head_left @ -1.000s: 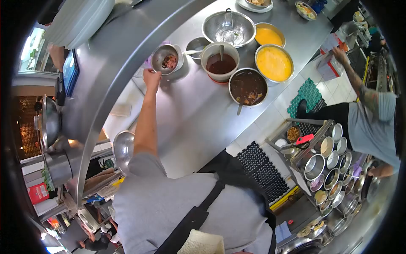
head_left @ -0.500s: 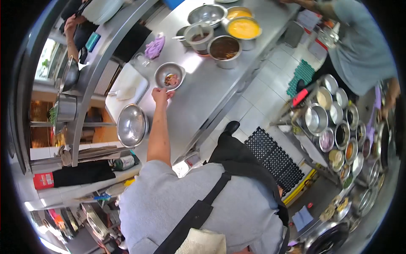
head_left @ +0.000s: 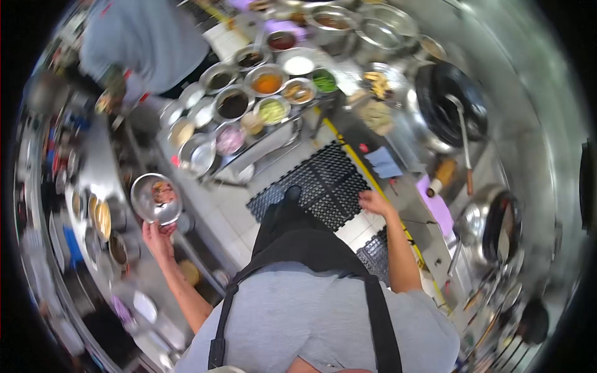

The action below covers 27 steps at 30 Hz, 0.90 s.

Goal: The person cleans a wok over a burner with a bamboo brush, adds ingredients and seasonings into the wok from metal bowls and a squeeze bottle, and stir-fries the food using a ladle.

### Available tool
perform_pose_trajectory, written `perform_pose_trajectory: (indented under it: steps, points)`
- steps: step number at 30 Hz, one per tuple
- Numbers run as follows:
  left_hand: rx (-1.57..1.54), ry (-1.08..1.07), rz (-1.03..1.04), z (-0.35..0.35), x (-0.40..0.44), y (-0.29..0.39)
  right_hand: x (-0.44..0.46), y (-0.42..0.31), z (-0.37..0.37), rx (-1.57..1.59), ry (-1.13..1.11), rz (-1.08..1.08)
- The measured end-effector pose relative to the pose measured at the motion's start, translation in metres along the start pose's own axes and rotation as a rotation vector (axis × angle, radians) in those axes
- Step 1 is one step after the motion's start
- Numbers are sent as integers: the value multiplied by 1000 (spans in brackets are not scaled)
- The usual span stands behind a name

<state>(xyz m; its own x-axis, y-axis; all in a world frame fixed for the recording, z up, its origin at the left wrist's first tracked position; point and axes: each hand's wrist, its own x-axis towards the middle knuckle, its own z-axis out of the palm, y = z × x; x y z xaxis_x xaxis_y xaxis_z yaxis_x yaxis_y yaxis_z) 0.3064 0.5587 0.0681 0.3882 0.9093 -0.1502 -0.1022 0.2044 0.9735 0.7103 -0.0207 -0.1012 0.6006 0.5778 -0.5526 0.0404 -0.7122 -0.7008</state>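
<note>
Out to the left, my left hand [head_left: 160, 240] grips the near rim of a steel bowl [head_left: 142, 200]. Pieces of pinkish meat [head_left: 164, 193] with some darker bits lie inside the bowl. My right hand [head_left: 375, 202] is held in the air on the right, over the floor, beside the yellow-edged counter. Its fingers are loosely curled and somewhat blurred, and whether they hold anything does not show.
Many small bowls of ingredients stand on a cart [head_left: 258, 147] ahead. A black wok [head_left: 449, 107] with a ladle and a steel pan [head_left: 476, 225] are at the right. Black mats [head_left: 311, 183] cover the floor. Another person [head_left: 143, 43] stands at upper left.
The view has swung right, from the steel worktable to the cart and woks. The bowl with meat has moved along in my left hand. My right hand has come into view.
</note>
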Motion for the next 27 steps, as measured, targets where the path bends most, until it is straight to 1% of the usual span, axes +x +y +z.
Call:
perform_pose_trajectory:
  steps: [1, 3, 5, 6, 7, 9, 11, 13, 14, 17, 18, 19, 21, 22, 23, 25, 27]
  points:
    - [-1, -119, -3, 40, 21, -19, 3, -27, -19, 40, 156, 18]
    - [50, -283, -99, 154, 30, -21, 19, -40, -67, -93, 343, -100]
    - [151, -471, -132, 243, 45, -46, -11, -98, -124, -93, 597, -91]
    - [160, -561, -160, 292, 47, -54, -17, -104, -151, -43, 727, -60]
    - [171, -647, -195, 334, 43, -62, -26, -99, -174, 5, 851, -22]
    - [216, -821, -252, 415, 35, -79, -44, -58, -228, -211, 1120, -105]
    - [241, -979, -282, 486, 23, -93, -80, -46, -274, -360, 1269, 42]
    - [256, -1105, -274, 552, 7, -102, -107, -31, -305, -547, 1338, 223]
    - [253, -1142, -273, 584, -3, -104, -115, -14, -318, -557, 1243, 380]
    - [241, -1230, -287, 676, -34, -108, -116, 25, -339, -456, 1009, 550]
    - [241, -1279, -198, 705, -49, -95, -112, 31, -345, -363, 893, 581]
    - [244, -1322, -115, 732, -64, -86, -106, 47, -344, -138, 875, 497]
    - [247, -1318, -70, 790, -81, -95, -83, 98, -336, -114, 1051, 231]
    - [249, -1311, -52, 817, -90, -100, -80, 108, -333, -174, 1113, 74]
    - [290, -1316, 90, 845, -100, -103, -75, 113, -323, -233, 1164, -82]
    - [281, -1306, 334, 898, -113, -122, -84, 75, -313, 679, 884, 129]
    - [297, -1277, 492, 951, -132, -137, -99, 18, -316, 1034, 811, 36]
